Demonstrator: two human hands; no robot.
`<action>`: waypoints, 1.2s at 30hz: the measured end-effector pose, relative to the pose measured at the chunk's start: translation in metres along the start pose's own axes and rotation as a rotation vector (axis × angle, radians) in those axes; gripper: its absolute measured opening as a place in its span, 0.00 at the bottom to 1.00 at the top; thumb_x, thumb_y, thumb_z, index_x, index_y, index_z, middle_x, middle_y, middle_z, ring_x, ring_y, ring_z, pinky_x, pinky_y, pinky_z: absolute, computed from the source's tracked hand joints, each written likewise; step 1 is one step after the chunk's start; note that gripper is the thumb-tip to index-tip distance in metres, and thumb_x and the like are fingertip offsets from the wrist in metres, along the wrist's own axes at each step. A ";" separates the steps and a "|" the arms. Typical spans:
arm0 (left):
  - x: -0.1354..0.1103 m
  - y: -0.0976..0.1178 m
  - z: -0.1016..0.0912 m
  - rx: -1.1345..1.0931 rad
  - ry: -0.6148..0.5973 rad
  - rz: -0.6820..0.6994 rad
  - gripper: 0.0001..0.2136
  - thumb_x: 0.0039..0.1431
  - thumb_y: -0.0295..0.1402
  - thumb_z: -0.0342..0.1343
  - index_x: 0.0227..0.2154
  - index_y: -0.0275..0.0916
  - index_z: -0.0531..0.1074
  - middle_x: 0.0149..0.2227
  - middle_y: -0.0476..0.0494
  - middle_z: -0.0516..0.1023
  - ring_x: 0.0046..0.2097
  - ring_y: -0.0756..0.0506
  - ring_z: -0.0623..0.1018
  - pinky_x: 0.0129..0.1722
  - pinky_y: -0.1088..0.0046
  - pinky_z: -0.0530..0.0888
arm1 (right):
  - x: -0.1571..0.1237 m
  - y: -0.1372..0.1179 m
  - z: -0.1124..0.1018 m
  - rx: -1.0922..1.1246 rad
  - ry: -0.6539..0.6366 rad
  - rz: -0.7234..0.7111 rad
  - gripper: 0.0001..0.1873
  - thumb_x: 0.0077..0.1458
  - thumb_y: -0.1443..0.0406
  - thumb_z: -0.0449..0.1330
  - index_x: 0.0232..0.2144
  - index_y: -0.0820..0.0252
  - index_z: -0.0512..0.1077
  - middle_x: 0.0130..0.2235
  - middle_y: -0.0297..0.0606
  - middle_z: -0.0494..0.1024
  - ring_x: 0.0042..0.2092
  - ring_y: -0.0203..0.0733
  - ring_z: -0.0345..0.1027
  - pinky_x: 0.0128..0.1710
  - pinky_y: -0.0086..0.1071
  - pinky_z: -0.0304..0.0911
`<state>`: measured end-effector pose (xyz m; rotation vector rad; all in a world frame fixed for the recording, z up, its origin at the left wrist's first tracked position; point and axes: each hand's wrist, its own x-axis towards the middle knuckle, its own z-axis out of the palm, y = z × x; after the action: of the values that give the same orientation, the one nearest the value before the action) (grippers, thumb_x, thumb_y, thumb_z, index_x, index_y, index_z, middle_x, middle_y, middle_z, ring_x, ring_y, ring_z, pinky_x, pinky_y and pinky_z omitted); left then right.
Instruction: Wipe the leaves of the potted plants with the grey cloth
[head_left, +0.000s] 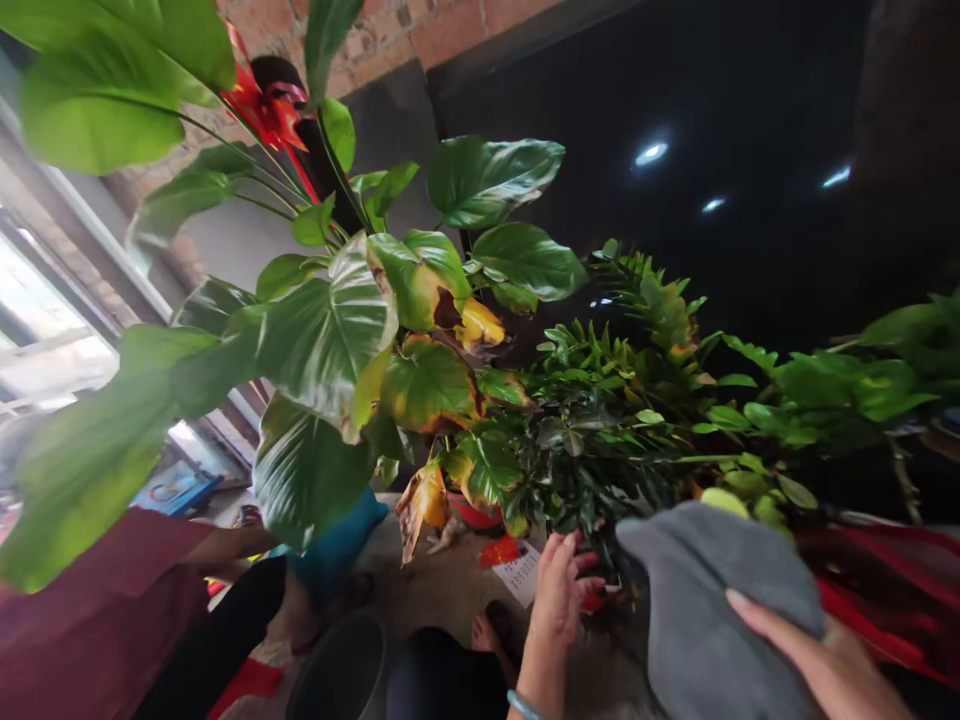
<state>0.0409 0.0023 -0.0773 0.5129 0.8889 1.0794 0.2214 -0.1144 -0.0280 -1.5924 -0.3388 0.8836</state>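
My right hand (pixel 817 655) grips a grey cloth (pixel 720 600) at the lower right, its thumb lying across the top of the folds. Fingers spread, my left hand (pixel 559 590) is open and holds nothing that I can see; a bracelet (pixel 523 705) is on its wrist. Just beyond that hand stands a dark, bushy potted plant (pixel 577 450) with narrow leaves. To the left rises a tall plant with big glossy leaves (pixel 315 340), several of them yellow and brown at the edges, such as one withered leaf (pixel 424 505).
Another person in a maroon top (pixel 112 610) is at the lower left. A dark bucket (pixel 341 665) stands on the floor near my legs. A printed sheet (pixel 521 572) lies by the pots. Behind the plants is a dark glossy panel (pixel 600 90), with more foliage (pixel 855 380) at right.
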 end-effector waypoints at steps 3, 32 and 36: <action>-0.002 0.001 0.020 0.029 0.009 -0.052 0.27 0.18 0.46 0.73 0.24 0.40 0.68 0.30 0.47 0.74 0.29 0.47 0.75 0.24 0.73 0.68 | 0.022 -0.051 0.020 0.276 0.175 0.026 0.22 0.24 0.58 0.70 0.28 0.53 0.73 0.36 0.47 0.84 0.51 0.65 0.72 0.44 0.48 0.72; -0.016 0.014 0.024 0.128 0.017 -0.001 0.12 0.25 0.34 0.68 0.18 0.35 0.76 0.18 0.48 0.73 0.24 0.50 0.68 0.27 0.73 0.65 | -0.016 0.004 0.020 0.090 -0.259 0.178 0.19 0.25 0.58 0.72 0.26 0.54 0.78 0.35 0.46 0.84 0.48 0.67 0.73 0.47 0.48 0.68; -0.015 0.010 0.028 0.098 0.085 -0.075 0.16 0.26 0.30 0.68 0.26 0.35 0.76 0.17 0.52 0.71 0.21 0.52 0.66 0.22 0.75 0.62 | 0.009 -0.051 0.019 0.299 -0.162 0.098 0.27 0.27 0.57 0.70 0.36 0.55 0.77 0.35 0.43 0.85 0.44 0.63 0.76 0.41 0.47 0.71</action>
<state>0.0557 -0.0060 -0.0485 0.5138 1.0317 0.9986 0.2276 -0.0830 0.0173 -1.2732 -0.2311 1.0886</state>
